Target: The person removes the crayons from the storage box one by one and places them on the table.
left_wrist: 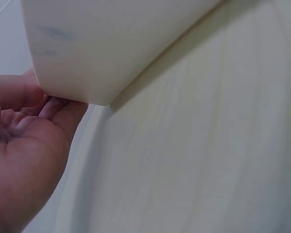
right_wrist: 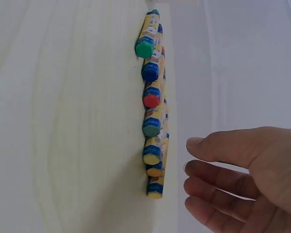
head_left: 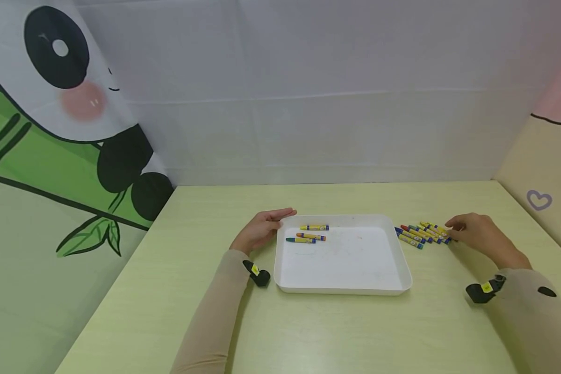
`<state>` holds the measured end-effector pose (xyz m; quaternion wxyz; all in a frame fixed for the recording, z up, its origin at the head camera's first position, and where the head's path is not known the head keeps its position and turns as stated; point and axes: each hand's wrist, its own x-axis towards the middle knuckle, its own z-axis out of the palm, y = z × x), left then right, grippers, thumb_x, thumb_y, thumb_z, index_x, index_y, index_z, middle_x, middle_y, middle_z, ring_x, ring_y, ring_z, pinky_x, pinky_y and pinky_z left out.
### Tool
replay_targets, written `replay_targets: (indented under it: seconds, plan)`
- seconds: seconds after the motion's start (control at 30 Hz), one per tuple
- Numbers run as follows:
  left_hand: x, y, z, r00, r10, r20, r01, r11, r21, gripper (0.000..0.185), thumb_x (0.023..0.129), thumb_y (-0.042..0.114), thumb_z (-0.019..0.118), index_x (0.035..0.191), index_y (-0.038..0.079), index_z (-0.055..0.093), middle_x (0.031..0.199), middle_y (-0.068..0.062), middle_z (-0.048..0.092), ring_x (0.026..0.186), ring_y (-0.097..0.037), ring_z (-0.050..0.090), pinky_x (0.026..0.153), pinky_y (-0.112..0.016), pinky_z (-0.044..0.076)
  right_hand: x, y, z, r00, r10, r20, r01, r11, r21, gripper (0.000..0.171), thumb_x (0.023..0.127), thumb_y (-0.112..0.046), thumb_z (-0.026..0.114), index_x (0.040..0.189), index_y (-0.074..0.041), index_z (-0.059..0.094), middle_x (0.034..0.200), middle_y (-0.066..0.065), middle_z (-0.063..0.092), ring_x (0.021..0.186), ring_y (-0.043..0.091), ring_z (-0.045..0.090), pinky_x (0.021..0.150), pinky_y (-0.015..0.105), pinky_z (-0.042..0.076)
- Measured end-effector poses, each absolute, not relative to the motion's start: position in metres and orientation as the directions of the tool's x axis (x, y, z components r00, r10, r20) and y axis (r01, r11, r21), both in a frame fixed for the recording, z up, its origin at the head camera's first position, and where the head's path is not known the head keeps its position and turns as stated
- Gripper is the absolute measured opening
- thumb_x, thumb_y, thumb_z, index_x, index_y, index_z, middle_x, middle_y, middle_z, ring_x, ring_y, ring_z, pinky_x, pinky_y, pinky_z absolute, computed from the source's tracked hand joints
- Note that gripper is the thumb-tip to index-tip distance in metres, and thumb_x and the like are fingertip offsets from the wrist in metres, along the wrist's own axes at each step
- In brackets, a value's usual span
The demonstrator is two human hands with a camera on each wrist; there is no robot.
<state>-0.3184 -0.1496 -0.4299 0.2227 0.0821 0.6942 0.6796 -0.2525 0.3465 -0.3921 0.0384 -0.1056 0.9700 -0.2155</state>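
A white rectangular tray [head_left: 341,270] stands on the table, and my left hand [head_left: 257,228] grips its back left corner. The left wrist view shows the thumb by the tray's wall [left_wrist: 111,43] and the other fingers partly hidden behind the corner. Inside the tray, at the upper left, lie a yellow crayon [head_left: 315,227], an orange crayon [head_left: 310,236] and a green crayon [head_left: 301,240]. My right hand [head_left: 481,236] hovers at the right end of several crayons [head_left: 411,238] in yellow-and-blue wrappers. In the right wrist view its fingers are loosely bent, apart from the crayons [right_wrist: 153,99], holding nothing.
The pale wooden table [head_left: 336,332] meets a white cloth wall [head_left: 308,135] at the back. Cartoon-printed cloth [head_left: 51,171] hangs on the left, and a cream panel [head_left: 542,171] with a heart borders the right. Both sleeves carry small black wrist cameras.
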Motion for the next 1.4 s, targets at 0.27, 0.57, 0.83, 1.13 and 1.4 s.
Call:
replay_targets:
  seconds: [0.27,0.57,0.83,1.13,1.4]
  plan:
    - [-0.318,-0.149,-0.429,-0.890,0.412,-0.195,-0.186,0.063,0.981,0.050,0.098,-0.008,0.037,0.145,0.006,0.042,0.149,-0.006,0.044,0.143,-0.020,0.033,0.116,-0.039,0.029,-0.258,0.328,-0.375,-0.972,-0.236,-0.022,-0.202,0.873,-0.444,0.037,0.092,-0.016,0.061,0.116,0.011,0.062,0.098,0.023,0.067,0.084,0.030,0.064,0.067,0.042,0.053]
    - [-0.319,-0.150,-0.431,-0.889,0.416,-0.193,-0.186,0.057,0.981,0.050,0.098,-0.008,0.037,0.146,0.005,0.041,0.150,-0.006,0.044,0.142,-0.020,0.033,0.116,-0.039,0.029,-0.263,0.304,-0.359,-0.972,-0.237,-0.005,-0.206,0.855,-0.476,0.039,0.093,-0.023,0.061,0.117,0.008,0.063,0.103,0.024,0.067,0.093,0.036,0.063,0.076,0.050,0.053]
    - [-0.319,-0.150,-0.432,-0.888,0.420,-0.189,-0.181,0.060,0.982,0.050,0.097,-0.008,0.037,0.146,0.005,0.041,0.150,-0.006,0.044,0.143,-0.020,0.033,0.116,-0.040,0.029,-0.269,0.281,-0.349,-0.964,-0.267,0.000,-0.223,0.804,-0.551,0.038,0.094,-0.027,0.061,0.118,0.002,0.065,0.111,0.021,0.067,0.101,0.036,0.062,0.083,0.050,0.052]
    - [-0.321,-0.149,-0.433,-0.892,0.411,-0.189,-0.182,0.058,0.982,0.050,0.097,-0.008,0.038,0.144,0.007,0.044,0.149,-0.005,0.045,0.141,-0.020,0.035,0.115,-0.039,0.031,-0.278,0.250,-0.341,-0.954,-0.300,-0.019,-0.230,0.767,-0.599,0.034,0.094,-0.025,0.061,0.117,0.000,0.067,0.113,0.019,0.067,0.103,0.033,0.062,0.085,0.046,0.053]
    - [-0.319,-0.149,-0.432,-0.895,0.403,-0.190,-0.184,0.054,0.981,0.050,0.097,-0.008,0.037,0.143,0.008,0.045,0.148,-0.006,0.046,0.142,-0.020,0.034,0.115,-0.039,0.030,-0.287,0.226,-0.344,-0.939,-0.341,-0.047,-0.238,0.741,-0.627,0.030,0.093,-0.023,0.062,0.115,-0.004,0.069,0.115,0.017,0.067,0.106,0.032,0.061,0.088,0.046,0.052]
